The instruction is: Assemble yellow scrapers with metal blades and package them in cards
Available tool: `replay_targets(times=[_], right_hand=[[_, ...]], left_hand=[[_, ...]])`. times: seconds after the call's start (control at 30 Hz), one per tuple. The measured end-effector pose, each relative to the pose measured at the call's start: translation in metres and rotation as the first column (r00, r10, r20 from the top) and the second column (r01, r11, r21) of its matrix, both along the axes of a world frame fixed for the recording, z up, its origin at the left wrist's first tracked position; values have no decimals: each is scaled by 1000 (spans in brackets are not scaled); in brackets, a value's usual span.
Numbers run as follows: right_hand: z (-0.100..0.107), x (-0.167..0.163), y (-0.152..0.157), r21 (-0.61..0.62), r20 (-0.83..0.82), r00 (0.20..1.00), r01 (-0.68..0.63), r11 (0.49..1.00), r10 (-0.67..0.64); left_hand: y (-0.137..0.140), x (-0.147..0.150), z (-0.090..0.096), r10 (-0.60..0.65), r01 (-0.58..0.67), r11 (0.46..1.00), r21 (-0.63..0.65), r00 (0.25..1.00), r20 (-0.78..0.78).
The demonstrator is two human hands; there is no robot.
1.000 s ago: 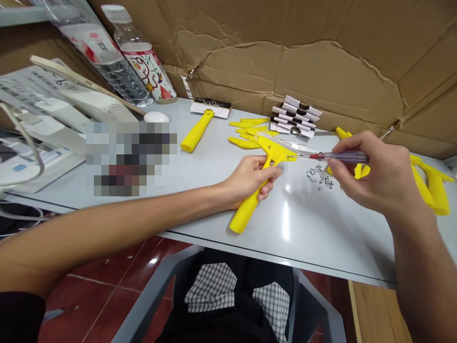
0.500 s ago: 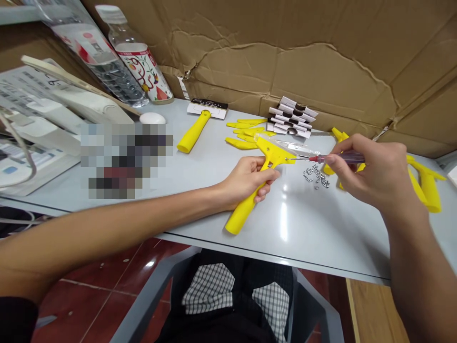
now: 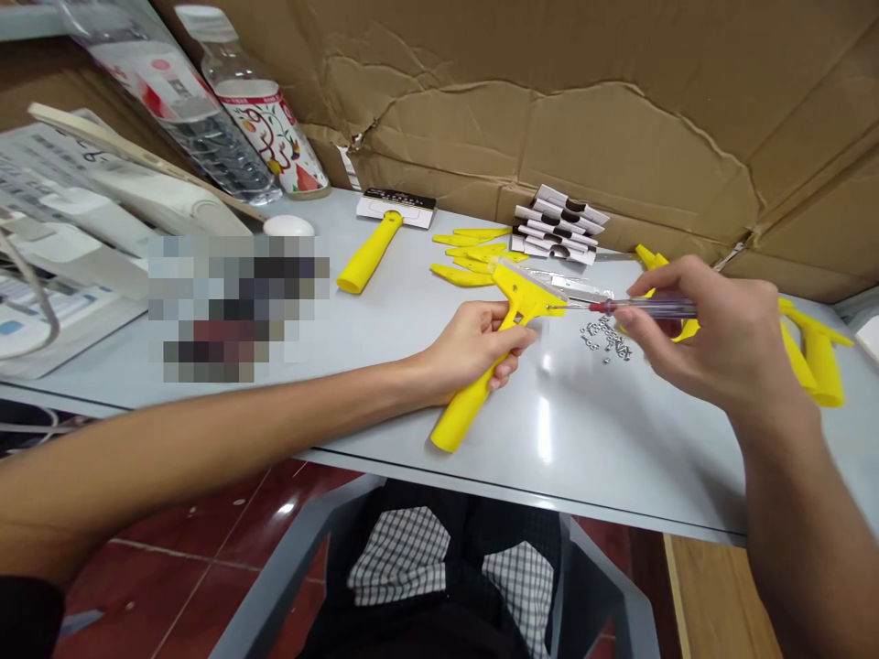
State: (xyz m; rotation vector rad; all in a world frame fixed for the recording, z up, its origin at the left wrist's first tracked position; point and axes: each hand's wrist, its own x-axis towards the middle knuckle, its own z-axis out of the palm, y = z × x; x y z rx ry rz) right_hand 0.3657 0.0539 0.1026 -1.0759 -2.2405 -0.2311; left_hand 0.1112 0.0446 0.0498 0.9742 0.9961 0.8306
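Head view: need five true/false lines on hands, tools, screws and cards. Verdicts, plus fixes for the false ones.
1. The left hand grips a yellow T-shaped tool. True.
2. The right hand is bare of any tool. False: it holds a screwdriver with a see-through handle.
3. The screwdriver's tip is at the head of the yellow T-shaped tool. True.
4. The small silver screws sit in a bowl. False: they lie loose on the table.
5. The folded cards lie near the cardboard at the back. True.
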Motion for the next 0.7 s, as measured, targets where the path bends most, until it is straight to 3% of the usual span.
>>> replay_targets(times=[0.17, 0.37, 0.53, 0.7], right_hand=[[5, 2, -2, -100, 45, 999, -8, 995, 13], [6, 8, 4, -45, 181, 982, 66, 997, -57], [2, 3, 1, -220, 119, 992, 64, 973, -39], [0, 3, 0, -198, 87, 996, 17, 980, 1]], left_hand=[[0, 0, -1, 13, -13, 1000, 8, 1000, 2], [-5, 0, 1, -10, 16, 996, 92, 998, -66], [-2, -2, 5, 73, -53, 987, 149, 988, -134], [1, -3, 3, 67, -44, 986, 158, 987, -144]])
